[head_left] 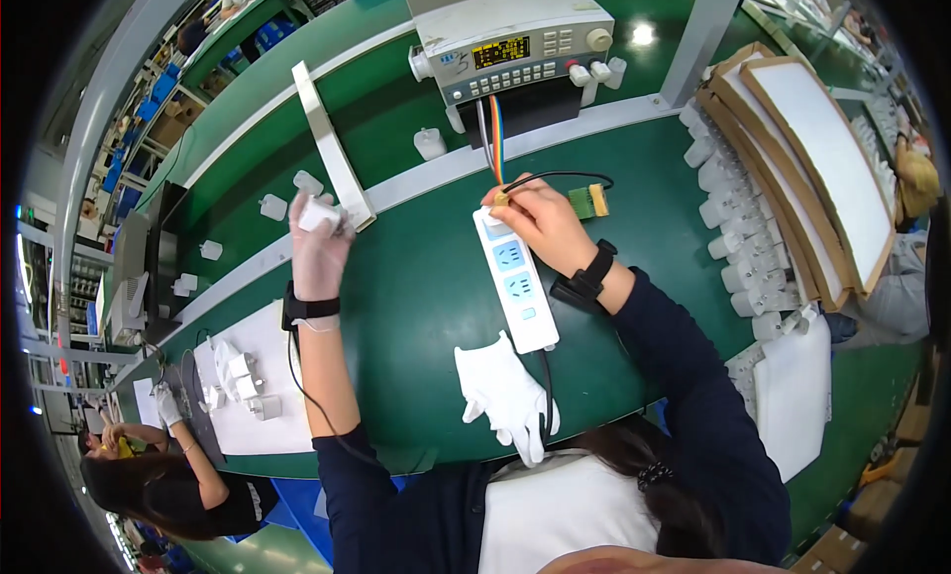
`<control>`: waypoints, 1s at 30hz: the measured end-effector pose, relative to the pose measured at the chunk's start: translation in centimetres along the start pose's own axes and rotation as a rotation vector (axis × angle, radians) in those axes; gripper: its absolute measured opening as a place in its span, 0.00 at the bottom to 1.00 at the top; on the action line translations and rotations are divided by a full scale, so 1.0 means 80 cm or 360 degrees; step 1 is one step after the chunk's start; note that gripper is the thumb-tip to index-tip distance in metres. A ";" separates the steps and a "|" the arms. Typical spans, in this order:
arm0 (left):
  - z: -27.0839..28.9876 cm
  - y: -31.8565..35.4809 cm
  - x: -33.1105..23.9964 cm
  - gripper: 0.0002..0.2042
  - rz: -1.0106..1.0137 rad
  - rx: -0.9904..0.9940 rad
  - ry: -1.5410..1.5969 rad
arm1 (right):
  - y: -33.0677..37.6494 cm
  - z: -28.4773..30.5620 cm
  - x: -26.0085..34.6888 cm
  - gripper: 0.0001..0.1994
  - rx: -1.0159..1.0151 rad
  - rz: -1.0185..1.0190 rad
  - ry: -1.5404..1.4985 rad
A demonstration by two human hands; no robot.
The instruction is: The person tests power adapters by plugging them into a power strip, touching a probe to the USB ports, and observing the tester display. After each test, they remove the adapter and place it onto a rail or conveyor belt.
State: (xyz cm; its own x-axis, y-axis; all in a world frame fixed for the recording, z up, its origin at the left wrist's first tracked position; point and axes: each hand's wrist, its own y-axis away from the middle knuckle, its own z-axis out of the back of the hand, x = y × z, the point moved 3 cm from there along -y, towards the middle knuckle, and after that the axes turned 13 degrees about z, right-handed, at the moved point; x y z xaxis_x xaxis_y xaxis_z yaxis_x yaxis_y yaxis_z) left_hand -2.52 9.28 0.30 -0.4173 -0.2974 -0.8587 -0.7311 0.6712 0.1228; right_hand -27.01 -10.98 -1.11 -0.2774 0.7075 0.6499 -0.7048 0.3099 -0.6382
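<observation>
While the gloved left hand (319,239) grips a small white plastic plug adapter (319,214) left of the white rectangular power strip (515,277), the bare right hand (540,222) pinches a brown connector (502,199) at the strip's far end. White cloth gloves (507,396) lie beside the strip's near end.

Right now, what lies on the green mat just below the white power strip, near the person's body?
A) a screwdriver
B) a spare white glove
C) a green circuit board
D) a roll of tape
B: a loose white glove lies flat on the green mat at the near end of the white power strip, worn by neither hand.
</observation>
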 end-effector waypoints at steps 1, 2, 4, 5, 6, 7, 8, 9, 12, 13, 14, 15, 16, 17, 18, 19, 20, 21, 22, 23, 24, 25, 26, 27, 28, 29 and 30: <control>0.001 0.007 0.012 0.24 0.0037 -0.0008 -0.0147 | 0.000 -0.001 0.003 0.07 0.0021 0.0005 -0.0017; 0.001 0.012 0.023 0.26 0.0076 -0.0016 -0.0295 | 0.001 0.000 0.007 0.07 0.0035 0.0011 -0.0010; -0.009 0.019 0.039 0.28 0.0115 -0.0022 -0.0438 | 0.001 0.001 0.010 0.08 0.0015 -0.0028 -0.0051; -0.022 0.023 0.045 0.28 0.0141 0.0100 -0.0522 | 0.000 0.001 0.011 0.08 0.0001 -0.0049 -0.0076; -0.036 0.028 0.050 0.27 0.0169 0.0222 -0.0609 | -0.001 -0.001 0.011 0.08 0.0003 -0.0048 -0.0078; -0.050 0.033 0.053 0.27 0.0200 0.0343 -0.0697 | -0.002 -0.002 0.010 0.08 0.0003 -0.0023 -0.0059; -0.062 0.037 0.053 0.27 0.0208 0.0342 -0.0699 | -0.001 -0.002 0.006 0.08 0.0002 -0.0004 -0.0041; -0.078 0.043 0.049 0.26 0.0192 0.0418 -0.0767 | -0.001 -0.001 0.003 0.08 -0.0001 0.0011 -0.0024; -0.117 0.069 0.062 0.25 0.0240 0.0573 -0.0896 | -0.008 0.007 -0.003 0.09 -0.0003 0.0036 0.0009; -0.131 0.084 0.070 0.24 0.0242 0.0647 -0.0735 | -0.006 0.008 -0.001 0.09 -0.0004 0.0056 0.0019; -0.144 0.098 0.080 0.23 0.0245 0.0718 -0.0571 | -0.001 0.008 0.000 0.09 -0.0006 0.0011 0.0006; -0.153 0.107 0.087 0.22 0.0226 0.0775 -0.0410 | -0.004 0.006 0.000 0.09 0.0017 -0.0011 -0.0044; -0.158 0.113 0.100 0.22 0.0242 0.0770 -0.0416 | -0.008 0.008 0.002 0.09 0.0035 -0.0024 -0.0084; -0.159 0.120 0.117 0.22 0.0274 0.0781 -0.0398 | -0.008 0.007 0.004 0.09 0.0054 -0.0034 -0.0122; -0.158 0.124 0.135 0.21 0.0300 0.0796 -0.0377 | -0.007 0.006 0.004 0.09 0.0051 -0.0041 -0.0125; -0.153 0.127 0.148 0.21 0.0322 0.0810 -0.0356 | -0.007 0.005 0.004 0.09 0.0055 -0.0055 -0.0149; -0.147 0.127 0.157 0.21 0.0327 0.0815 -0.0356 | -0.006 0.005 0.003 0.10 0.0057 -0.0069 -0.0168; -0.139 0.126 0.164 0.21 0.0185 0.0754 -0.0643 | -0.006 0.005 0.002 0.10 0.0060 -0.0080 -0.0188; -0.133 0.126 0.169 0.20 0.0038 0.0685 -0.0927 | -0.007 0.005 0.001 0.10 0.0059 -0.0078 -0.0188; -0.133 0.126 0.167 0.20 -0.0106 0.0618 -0.1209 | -0.005 0.005 0.001 0.10 0.0053 -0.0076 -0.0199; -0.132 0.124 0.164 0.20 -0.0103 0.0622 -0.1210 | -0.005 0.006 0.001 0.10 0.0048 -0.0071 -0.0211; -0.135 0.123 0.157 0.21 -0.0305 0.0755 -0.1353 | -0.004 0.006 0.001 0.10 0.0044 -0.0065 -0.0226; -0.139 0.124 0.149 0.23 -0.0512 0.0886 -0.1493 | -0.005 0.006 -0.001 0.10 0.0041 -0.0065 -0.0226; -0.142 0.125 0.145 0.24 -0.0723 0.1016 -0.1628 | -0.006 0.007 -0.002 0.10 0.0046 -0.0057 -0.0211; -0.143 0.127 0.146 0.24 -0.0725 0.1010 -0.1633 | -0.007 0.008 -0.003 0.10 0.0054 -0.0044 -0.0201; -0.146 0.129 0.148 0.25 -0.0810 0.0889 -0.1747 | -0.009 0.008 -0.002 0.09 0.0063 -0.0029 -0.0190; -0.149 0.132 0.151 0.25 -0.0896 0.0765 -0.1857 | -0.008 0.008 -0.001 0.09 0.0065 -0.0019 -0.0193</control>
State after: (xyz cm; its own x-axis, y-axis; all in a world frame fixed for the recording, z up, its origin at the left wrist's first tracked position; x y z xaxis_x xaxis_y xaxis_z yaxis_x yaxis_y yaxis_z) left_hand -21.67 4.69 -2.83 0.7331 -0.0289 -0.6795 -0.2930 0.8882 -0.3539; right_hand -26.92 -11.65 -0.48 -0.3441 0.6209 0.7043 -0.7338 0.2901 -0.6143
